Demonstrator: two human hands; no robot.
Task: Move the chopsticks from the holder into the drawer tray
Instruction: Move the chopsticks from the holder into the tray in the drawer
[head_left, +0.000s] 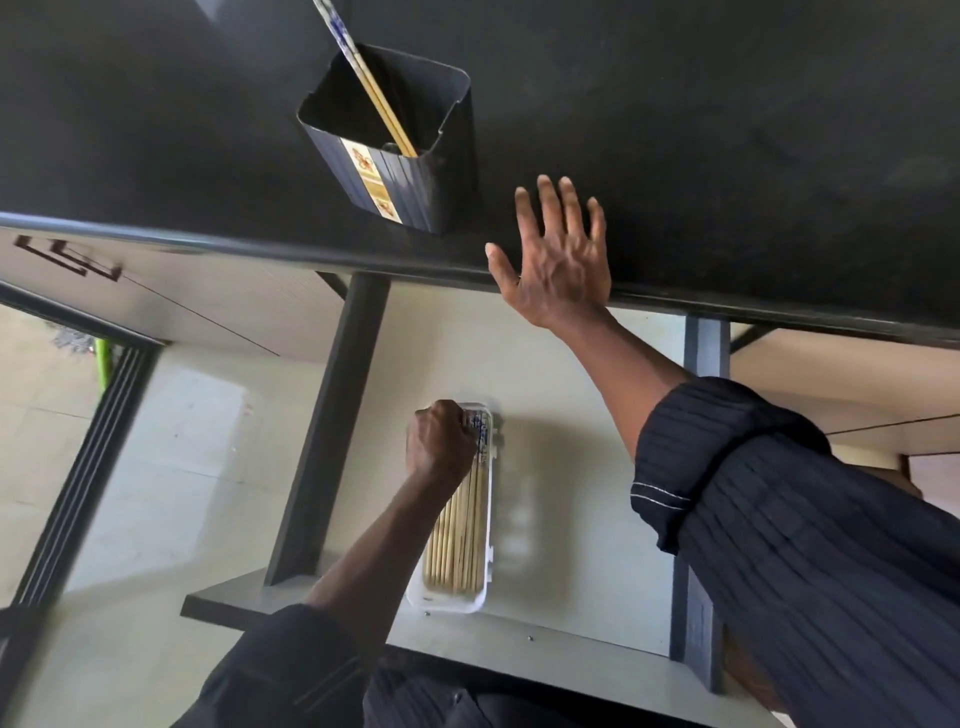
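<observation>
Left hand (439, 441) fisted over bamboo chopsticks (460, 530) in white plastic drawer tray (447, 603), right hand (558, 265) splayed empty at twelve o'clock, last pair (384, 111) in dark square holder (415, 192) beyond; risk: careless reach tipping holder.

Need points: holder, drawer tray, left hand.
holder (415, 187), head view, front wall beside the label
drawer tray (447, 603), head view, near white rim
left hand (436, 441), head view, back of the closed fist
</observation>
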